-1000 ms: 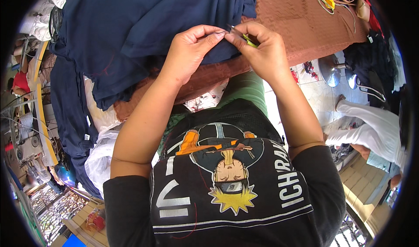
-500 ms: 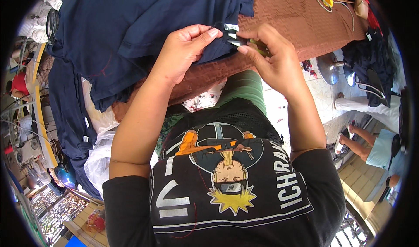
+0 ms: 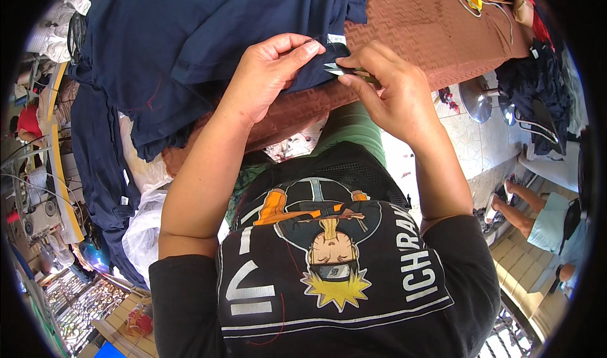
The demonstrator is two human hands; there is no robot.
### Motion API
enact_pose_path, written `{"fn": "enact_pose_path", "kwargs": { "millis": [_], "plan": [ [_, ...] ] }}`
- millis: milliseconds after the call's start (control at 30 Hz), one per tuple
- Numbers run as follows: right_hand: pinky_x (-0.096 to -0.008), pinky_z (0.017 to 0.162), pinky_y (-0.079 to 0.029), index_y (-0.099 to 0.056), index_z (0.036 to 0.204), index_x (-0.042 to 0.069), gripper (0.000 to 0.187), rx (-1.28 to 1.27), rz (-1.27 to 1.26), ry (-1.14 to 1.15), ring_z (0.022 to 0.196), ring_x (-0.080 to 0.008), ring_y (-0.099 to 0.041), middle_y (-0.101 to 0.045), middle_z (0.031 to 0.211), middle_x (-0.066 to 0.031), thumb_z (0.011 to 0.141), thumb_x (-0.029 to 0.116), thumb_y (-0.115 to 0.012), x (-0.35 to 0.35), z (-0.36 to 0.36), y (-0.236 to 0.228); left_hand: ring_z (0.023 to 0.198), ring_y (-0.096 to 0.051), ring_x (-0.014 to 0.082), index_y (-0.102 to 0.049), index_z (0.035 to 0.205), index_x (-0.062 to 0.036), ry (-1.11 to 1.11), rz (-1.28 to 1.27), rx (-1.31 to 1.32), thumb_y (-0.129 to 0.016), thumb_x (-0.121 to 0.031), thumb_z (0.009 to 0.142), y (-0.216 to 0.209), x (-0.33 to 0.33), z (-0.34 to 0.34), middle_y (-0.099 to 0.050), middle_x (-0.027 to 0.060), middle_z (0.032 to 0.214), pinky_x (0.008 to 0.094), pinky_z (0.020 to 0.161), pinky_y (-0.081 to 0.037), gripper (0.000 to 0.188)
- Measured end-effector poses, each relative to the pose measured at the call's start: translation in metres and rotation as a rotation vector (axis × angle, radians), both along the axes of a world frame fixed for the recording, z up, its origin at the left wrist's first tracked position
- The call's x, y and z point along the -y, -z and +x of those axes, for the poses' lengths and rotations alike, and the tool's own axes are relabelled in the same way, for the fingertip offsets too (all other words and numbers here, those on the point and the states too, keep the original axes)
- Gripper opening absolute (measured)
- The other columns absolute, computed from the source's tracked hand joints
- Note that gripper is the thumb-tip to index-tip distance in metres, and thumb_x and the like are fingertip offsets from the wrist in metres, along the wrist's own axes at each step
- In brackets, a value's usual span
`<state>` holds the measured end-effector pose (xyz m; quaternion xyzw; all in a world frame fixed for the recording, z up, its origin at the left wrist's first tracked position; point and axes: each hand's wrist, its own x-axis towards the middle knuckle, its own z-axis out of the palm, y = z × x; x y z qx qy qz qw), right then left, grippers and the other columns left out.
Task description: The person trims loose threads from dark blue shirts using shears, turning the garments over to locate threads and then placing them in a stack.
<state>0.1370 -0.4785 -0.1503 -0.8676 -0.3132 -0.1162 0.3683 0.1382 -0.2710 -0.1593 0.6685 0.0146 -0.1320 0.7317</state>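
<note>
Navy cloth (image 3: 253, 16), snips (image 3: 340, 71) in right grip (image 3: 398, 89), plastic bag (image 3: 147, 225), contents unclear

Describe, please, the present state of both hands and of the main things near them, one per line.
Bare left hand: thumb and forefinger pinched; what they hold is unclear.
Bare right hand: closed around the snips.
Small snips with pale metal blades: open, blade tips apart, pointing left.
Dark navy fabric: rumpled, lying over the brown cloth.
Small white rectangular label: exposed, uncovered.
Brown textured cloth: spread out, partly covered.
</note>
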Motion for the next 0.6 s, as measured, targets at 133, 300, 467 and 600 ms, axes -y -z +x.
{"fn": "enact_pose_path", "kwargs": {
  "millis": [133, 300, 467, 600],
  "plan": [
    [-0.0296, 0.057, -0.049, -0.067, 0.097, 0.004, 0.018, -0.011, 0.033, -0.068, 0.072, -0.0216, -0.063, -0.061, 0.084, -0.0077, 0.079, 0.008, -0.071, -0.001, 0.001, -0.001, 0.058, -0.034, -0.0004, -0.069, 0.100, -0.0065, -0.024, 0.041, 0.002, -0.065, -0.025, 0.091, -0.001, 0.005, 0.000, -0.056, -0.0092, 0.075, 0.0165, 0.050, -0.027, 0.020],
    [-0.0308, 0.057, -0.049, -0.067, 0.096, 0.004, 0.018, 0.079, 0.011, -0.096, 0.071, -0.0220, -0.063, -0.061, 0.084, -0.0077, 0.078, 0.008, -0.071, -0.003, 0.002, 0.003, 0.058, -0.034, 0.0002, -0.068, 0.099, -0.0076, -0.033, 0.077, -0.006, -0.065, -0.026, 0.092, -0.004, 0.009, -0.002, -0.054, -0.0107, 0.073, 0.0166, 0.052, -0.027, 0.021],
    [-0.0389, 0.062, -0.050, -0.064, 0.091, 0.009, 0.015, 0.099, -0.008, -0.080, 0.076, -0.0300, -0.063, -0.062, 0.084, -0.0075, 0.078, 0.013, -0.069, 0.002, 0.004, 0.000, 0.061, -0.037, 0.0011, -0.066, 0.100, -0.0071, 0.053, -0.176, -0.089, -0.062, -0.026, 0.093, 0.003, -0.004, 0.000, -0.055, -0.0086, 0.077, 0.0170, 0.054, -0.030, 0.021],
    [-0.0389, 0.062, -0.050, -0.064, 0.091, 0.008, 0.015, 0.103, 0.018, -0.033, 0.075, -0.0298, -0.062, -0.061, 0.083, -0.0076, 0.078, 0.014, -0.069, 0.005, 0.007, -0.001, 0.062, -0.036, 0.0018, -0.064, 0.098, -0.0083, 0.020, -0.252, -0.132, -0.060, -0.026, 0.094, 0.000, -0.001, -0.001, -0.046, -0.0092, 0.075, 0.0173, 0.054, -0.029, 0.019]
  ]
}}
